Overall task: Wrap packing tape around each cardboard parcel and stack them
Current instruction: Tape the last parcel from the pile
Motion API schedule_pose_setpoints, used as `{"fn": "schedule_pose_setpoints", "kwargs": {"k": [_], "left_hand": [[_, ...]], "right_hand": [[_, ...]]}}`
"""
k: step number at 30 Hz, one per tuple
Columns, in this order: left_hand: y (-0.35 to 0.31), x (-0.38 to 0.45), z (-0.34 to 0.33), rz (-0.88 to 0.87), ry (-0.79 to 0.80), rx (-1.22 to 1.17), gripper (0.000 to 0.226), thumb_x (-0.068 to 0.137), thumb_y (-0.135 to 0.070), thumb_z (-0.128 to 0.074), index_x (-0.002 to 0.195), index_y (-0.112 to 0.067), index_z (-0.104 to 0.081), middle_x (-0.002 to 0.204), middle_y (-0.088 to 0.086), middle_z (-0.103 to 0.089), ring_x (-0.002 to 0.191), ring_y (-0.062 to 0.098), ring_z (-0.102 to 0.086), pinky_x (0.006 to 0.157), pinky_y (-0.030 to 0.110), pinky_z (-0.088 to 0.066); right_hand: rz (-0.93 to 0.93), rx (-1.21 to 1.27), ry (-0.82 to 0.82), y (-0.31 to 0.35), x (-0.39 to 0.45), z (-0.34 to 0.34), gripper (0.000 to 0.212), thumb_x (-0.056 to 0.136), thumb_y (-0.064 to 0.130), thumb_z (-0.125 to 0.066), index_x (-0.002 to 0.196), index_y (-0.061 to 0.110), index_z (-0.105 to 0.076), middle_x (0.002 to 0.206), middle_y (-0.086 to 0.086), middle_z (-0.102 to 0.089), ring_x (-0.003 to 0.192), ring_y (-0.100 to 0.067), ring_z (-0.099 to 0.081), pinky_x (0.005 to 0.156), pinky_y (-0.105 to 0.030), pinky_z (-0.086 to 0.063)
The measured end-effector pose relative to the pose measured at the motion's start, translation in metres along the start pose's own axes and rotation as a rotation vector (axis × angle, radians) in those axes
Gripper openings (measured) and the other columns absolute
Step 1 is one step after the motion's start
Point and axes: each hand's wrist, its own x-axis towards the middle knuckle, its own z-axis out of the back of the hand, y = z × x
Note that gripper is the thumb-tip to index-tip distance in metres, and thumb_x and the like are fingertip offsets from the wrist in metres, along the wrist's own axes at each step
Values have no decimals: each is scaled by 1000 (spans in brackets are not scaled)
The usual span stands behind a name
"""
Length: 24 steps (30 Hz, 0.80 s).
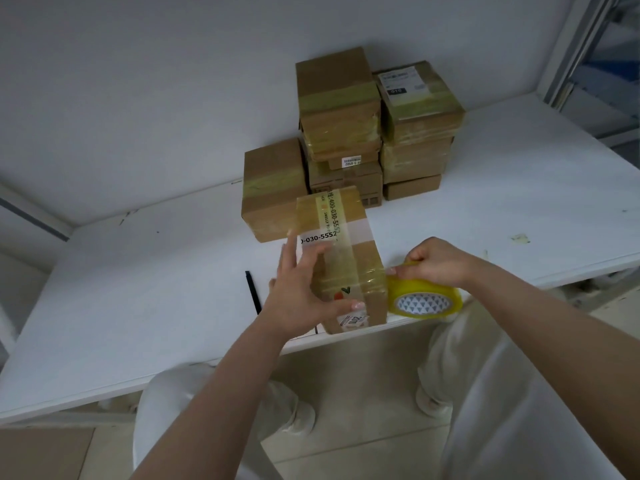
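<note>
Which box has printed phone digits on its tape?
The parcel under the left hand at the table's near edge; the stacked ones behind carry plain tape.

White table against a white wall, with a few odds and ends.

On the white table (138,306) a thin black pen (253,292) lies near its front edge. A small greenish scrap (520,238) sits far to the table's right. Grey metal shelving (588,53) stands past the table's right end; a tan floor shows below the table.
</note>
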Motion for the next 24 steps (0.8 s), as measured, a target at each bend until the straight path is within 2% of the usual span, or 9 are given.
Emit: {"fn": "schedule_pose_setpoints", "kwargs": {"k": [2,5,7,9,11,14,18,20,24], "left_hand": [[-28,10,-8,-31,-11,269,109,53,-82,-68,143,-55,-13,158,-12,26,148,24,20,114,63,-2],[-54,26,-31,8,84,525,113,61,-84,-61,146,-55,7,155,-1,36,140,32,37,106,73,3],[-50,30,-39,54,108,631,102,70,-79,-57,146,-56,5,158,3,31,142,36,32,107,76,-4],[-40,27,-35,41,47,628,86,72,-72,-58,142,-57,-9,161,0,21,146,34,23,108,72,-12],[-25,20,-25,-23,-49,498,76,68,-67,-60,133,-59,-23,162,-7,11,148,26,15,109,65,-16],[4,6,-8,-126,-156,4,67,62,-56,-71,122,-58,-41,160,-12,-7,150,18,-2,113,57,-23],[47,-16,1,-135,-113,-578,69,73,-25,-79,132,-23,-43,150,-4,-26,139,16,-33,101,40,-49],[65,-25,4,-103,-68,-666,71,73,-25,-80,132,-28,-42,146,-2,-34,136,21,-39,94,35,-53],[88,-28,14,7,-59,-507,77,64,-44,-84,127,-62,-43,149,-5,-40,140,17,-36,110,44,-40]], "right_hand": [[6,11,-1,-1,1,0,44,79,48,-74,79,4,-74,74,-10,-69,71,-25,-67,65,-30,-51],[21,13,9,-1,1,-1,44,79,45,-74,71,2,-69,64,-9,-60,64,-21,-59,60,-27,-44],[30,24,12,-2,0,1,51,78,47,-75,76,-4,-69,65,-11,-58,65,-21,-57,61,-28,-44],[39,53,35,3,-3,9,59,74,54,-75,81,-5,-71,69,-13,-61,66,-21,-61,63,-29,-47],[69,102,97,19,-8,20,67,67,62,-74,81,-3,-71,70,-11,-64,66,-19,-63,65,-29,-48],[175,112,193,56,-15,33,62,60,65,-70,76,4,-70,66,-3,-64,63,-13,-62,64,-24,-47],[290,141,275,99,-20,25,44,61,60,-69,65,17,-66,66,-1,-63,63,-11,-60,63,-23,-45],[298,112,328,113,-18,5,45,60,62,-67,69,18,-68,69,0,-66,67,-11,-63,67,-26,-48],[292,113,334,134,-9,-37,68,55,75,-61,88,16,-74,85,-3,-74,82,-19,-71,82,-35,-55]]}}
